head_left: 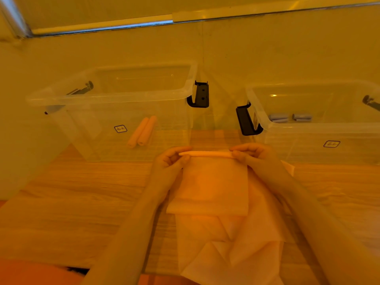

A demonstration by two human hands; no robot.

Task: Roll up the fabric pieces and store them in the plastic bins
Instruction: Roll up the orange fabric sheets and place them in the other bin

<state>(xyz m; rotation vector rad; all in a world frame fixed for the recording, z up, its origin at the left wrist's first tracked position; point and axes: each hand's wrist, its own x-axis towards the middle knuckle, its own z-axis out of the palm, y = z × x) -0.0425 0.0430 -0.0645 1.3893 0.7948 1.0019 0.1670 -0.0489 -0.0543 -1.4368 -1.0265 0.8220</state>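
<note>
fabric piece (209, 182) btwn 2 hands | L hand (168, 163) + R hand (253, 156) pinch rolled edge

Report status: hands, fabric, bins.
Left hand and right hand pinch the rolled edge of the fabric piece. Roll barely started. Nothing blocks the bins.

No writing can be read. The clear plastic bin (115, 112) left of centre carries a small dark-framed sticker (120, 128) on its front wall, and the clear plastic bin (320, 128) at the right edge carries a similar sticker (331, 144) on its front wall; the marks on both are too small and blurred to make out.
</note>
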